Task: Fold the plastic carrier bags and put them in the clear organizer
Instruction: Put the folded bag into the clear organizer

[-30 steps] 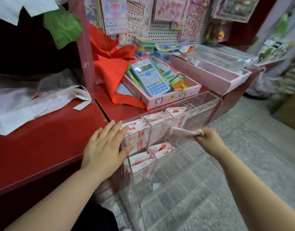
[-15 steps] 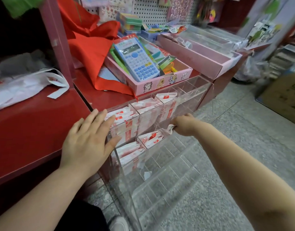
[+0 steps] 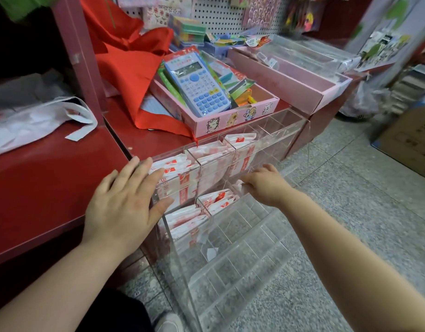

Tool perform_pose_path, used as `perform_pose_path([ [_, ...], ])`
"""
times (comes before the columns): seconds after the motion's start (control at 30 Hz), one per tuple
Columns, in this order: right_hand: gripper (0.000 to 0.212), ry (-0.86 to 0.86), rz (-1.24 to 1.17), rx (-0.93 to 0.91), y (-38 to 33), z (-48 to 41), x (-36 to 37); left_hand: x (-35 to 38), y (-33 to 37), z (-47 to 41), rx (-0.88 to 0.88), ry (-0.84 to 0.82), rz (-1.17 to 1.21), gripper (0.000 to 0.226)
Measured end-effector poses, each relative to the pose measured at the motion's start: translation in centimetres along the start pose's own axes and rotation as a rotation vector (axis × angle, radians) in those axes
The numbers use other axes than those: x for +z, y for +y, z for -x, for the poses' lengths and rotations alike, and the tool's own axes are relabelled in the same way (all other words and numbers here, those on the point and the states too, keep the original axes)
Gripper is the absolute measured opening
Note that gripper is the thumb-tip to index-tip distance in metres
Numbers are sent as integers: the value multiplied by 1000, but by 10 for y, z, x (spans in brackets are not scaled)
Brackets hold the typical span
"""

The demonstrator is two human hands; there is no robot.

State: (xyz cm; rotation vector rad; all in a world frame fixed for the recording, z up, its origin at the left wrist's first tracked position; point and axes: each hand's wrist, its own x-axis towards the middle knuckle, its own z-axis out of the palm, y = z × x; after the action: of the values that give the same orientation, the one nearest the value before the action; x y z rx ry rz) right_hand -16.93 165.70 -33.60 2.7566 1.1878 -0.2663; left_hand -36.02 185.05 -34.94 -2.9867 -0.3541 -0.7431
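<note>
Pressing flat left hand (image 3: 120,202) against one clear organizer (image 3: 245,262), right hand (image 3: 266,185) pinching one folded bag (image 3: 239,186)

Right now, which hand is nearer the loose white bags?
Left. The left hand is right of the loose bags; the right hand reaches farther right, into the organizer.

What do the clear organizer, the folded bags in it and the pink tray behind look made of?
The clear organizer: rigid glossy acrylic, probably; see-through with bright edges. The folded bags: thin white plastic film, red print, creased. The pink tray: likely printed cardboard, matte, cartoon pictures.
</note>
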Motion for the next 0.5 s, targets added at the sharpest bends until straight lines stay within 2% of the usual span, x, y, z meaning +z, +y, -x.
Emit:
perform_pose_path([
  [0.13, 35, -85, -97, 20, -5, -6, 5, -2, 0, -1, -8, -26, -6, 75],
  [0.27, 38, 38, -358, 44, -3, -6, 15, -2, 0, 0, -18, -34, -10, 75],
  [0.4, 34, -60, -185, 100, -1, -8, 13, -2, -1, -1, -17, -49, -15, 76],
  [0.5, 38, -135, -250, 137, -2, -10, 14, -3, 0, -1, -24, -73, -3, 76],
])
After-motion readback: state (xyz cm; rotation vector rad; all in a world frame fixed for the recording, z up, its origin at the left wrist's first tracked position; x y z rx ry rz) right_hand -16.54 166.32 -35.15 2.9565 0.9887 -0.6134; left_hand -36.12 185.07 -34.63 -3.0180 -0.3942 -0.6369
